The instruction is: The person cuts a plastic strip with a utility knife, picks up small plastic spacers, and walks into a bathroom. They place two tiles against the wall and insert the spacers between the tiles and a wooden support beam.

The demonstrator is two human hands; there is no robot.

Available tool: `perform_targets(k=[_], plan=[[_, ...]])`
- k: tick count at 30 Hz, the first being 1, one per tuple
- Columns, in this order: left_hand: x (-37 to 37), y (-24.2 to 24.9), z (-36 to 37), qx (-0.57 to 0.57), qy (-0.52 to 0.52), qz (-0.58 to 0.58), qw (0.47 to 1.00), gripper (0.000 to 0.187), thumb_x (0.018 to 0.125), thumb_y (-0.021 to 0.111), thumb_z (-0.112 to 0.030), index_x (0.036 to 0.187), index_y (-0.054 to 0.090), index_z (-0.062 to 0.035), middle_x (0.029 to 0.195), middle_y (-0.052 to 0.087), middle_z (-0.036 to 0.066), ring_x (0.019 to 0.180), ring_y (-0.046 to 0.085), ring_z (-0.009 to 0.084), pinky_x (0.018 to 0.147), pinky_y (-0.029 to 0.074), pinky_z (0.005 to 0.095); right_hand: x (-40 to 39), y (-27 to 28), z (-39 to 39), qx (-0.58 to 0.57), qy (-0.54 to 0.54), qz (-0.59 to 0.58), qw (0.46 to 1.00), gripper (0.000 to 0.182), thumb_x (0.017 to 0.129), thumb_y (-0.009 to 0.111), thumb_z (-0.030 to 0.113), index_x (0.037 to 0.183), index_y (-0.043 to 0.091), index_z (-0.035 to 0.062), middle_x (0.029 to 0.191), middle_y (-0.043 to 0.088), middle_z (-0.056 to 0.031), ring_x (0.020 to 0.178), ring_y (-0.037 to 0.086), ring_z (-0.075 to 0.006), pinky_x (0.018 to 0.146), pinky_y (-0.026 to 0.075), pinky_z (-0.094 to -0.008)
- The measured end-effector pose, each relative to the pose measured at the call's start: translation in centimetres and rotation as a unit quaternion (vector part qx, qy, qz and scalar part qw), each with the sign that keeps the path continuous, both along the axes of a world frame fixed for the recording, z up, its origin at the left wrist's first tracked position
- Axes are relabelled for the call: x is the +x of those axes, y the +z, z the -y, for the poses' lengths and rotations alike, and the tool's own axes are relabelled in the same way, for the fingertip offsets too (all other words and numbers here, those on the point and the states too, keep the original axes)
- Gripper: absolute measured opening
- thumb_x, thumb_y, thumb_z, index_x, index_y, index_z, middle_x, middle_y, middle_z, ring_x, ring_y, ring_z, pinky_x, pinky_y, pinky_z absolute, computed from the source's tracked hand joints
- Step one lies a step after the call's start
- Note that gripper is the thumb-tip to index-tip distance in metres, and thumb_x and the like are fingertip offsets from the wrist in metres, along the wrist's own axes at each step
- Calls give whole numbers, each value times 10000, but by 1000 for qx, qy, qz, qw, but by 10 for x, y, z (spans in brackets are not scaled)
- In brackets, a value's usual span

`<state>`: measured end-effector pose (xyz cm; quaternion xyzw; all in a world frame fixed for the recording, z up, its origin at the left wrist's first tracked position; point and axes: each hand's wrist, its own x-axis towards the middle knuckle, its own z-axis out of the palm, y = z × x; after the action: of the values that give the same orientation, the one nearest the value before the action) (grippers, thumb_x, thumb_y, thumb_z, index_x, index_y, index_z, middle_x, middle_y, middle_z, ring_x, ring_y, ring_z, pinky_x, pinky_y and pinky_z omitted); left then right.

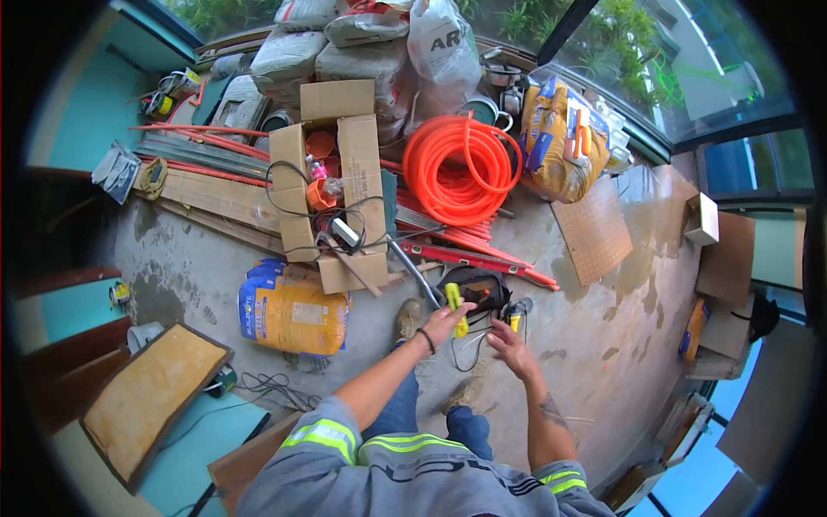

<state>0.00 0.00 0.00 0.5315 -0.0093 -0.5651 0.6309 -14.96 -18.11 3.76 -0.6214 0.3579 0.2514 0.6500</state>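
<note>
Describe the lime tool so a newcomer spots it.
From the orange coil, go down past the red level to the black bag. Before it, the left hand holds the tool. Lime and held, it differs from the yellow item right of the bag.

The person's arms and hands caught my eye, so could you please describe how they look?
The left hand and right hand are ungloved. A thin dark band circles the left wrist, and a dark tattoo marks the right forearm. The short grey sleeves bear fluorescent yellow-green stripes.
</note>
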Motion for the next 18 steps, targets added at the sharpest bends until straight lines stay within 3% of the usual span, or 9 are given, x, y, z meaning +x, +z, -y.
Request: perform_targets(k=[2, 3, 6, 8, 9, 10, 15, 17, 18], plan=[[-43, 0, 45, -87, -7, -61, 994, 458, 989, 492, -417, 1313, 567, -102, 1216, 590, 10, 1164, 498, 109, 1012, 384, 292, 16, 49, -23, -3, -110, 96, 989, 530, 953, 587, 274, 1414, 397, 93, 1167, 600, -19, 979, 588, -127, 811, 499, -296], [84, -23, -15, -9, -31, -35, 999, 456, 981, 510, -418, 1321, 564, -119, 1218, 584, -1, 1124, 518, 95, 991, 403, 285, 137, -15, -93, 70, -181, 143, 970, 472, 953, 587, 241, 1365, 441, 63, 1042, 618, -13, 883, 602, -122, 737, 515, -284], [139, -74, 47, -34, -196, -127, 972, 440, 983, 514, -399, 1336, 554, -140, 1139, 602, -5, 1051, 540, 94, 943, 435, 282, 120, -29, -54, 37, -284, 112, 951, 360, 949, 579, 197, 1258, 501, 29, 934, 621, -46, 796, 609, -135, 690, 520, -272], [224, -149, 59, -245, -186, 349, 885, 205, 961, 547, -263, 1022, 652, -98, 949, 654, 68, 865, 625, 240, 746, 499, 347, 105, -46, -57, 17, -287, 69, 955, 225, 949, 560, 169, 1117, 528, 23, 910, 633, -86, 735, 614, -149, 654, 519, -284], [287, -176, 75, -73, -349, 656, 665, 165, 923, 576, -230, 943, 637, -77, 862, 642, 123, 824, 627, 287, 720, 504, 388, 89, -51, -61, 14, -292, 38, 956, 197, 948, 562, 170, 1078, 524, 27, 907, 639, -86, 733, 615, -153, 651, 515, -288], [323, -186, 75, 135, -137, 462, 866, 228, 907, 587, -292, 909, 612, -66, 803, 630, 154, 780, 624, 305, 700, 501, 415, 69, -62, -66, 9, -296, 10, 955, 173, 946, 564, 170, 1039, 520, 31, 904, 646, -86, 732, 616, -157, 648, 512, -291], [513, -243, 125, 348, -5, 488, 800, 476, 878, 579, -341, 1226, 548, -17, 1154, 618, 239, 1108, 583, 379, 956, 455, 435, -99, -125, -124, 22, -219, -203, 954, 199, 915, 597, 201, 983, 636, 19, 830, 660, -50, 721, 601, -135, 655, 497, -277], [587, -353, 148, 353, 118, 473, 799, 349, 937, 549, -302, 1187, 534, -60, 875, 650, 126, 729, 643, 183, 525, 478, 346, -174, -131, -162, 54, -343, -257, 902, 250, 921, 592, 225, 959, 598, -22, 800, 645, -77, 714, 642, -162, 651, 552, -302], [563, -292, 163, 286, 160, 344, 880, 410, 956, 526, -305, 1309, 453, -111, 975, 630, 90, 720, 623, 152, 487, 451, 294, -240, -144, -193, 52, -396, -283, 872, 284, 911, 612, 248, 960, 590, -30, 780, 641, -83, 660, 633, -154, 574, 536, -306]])
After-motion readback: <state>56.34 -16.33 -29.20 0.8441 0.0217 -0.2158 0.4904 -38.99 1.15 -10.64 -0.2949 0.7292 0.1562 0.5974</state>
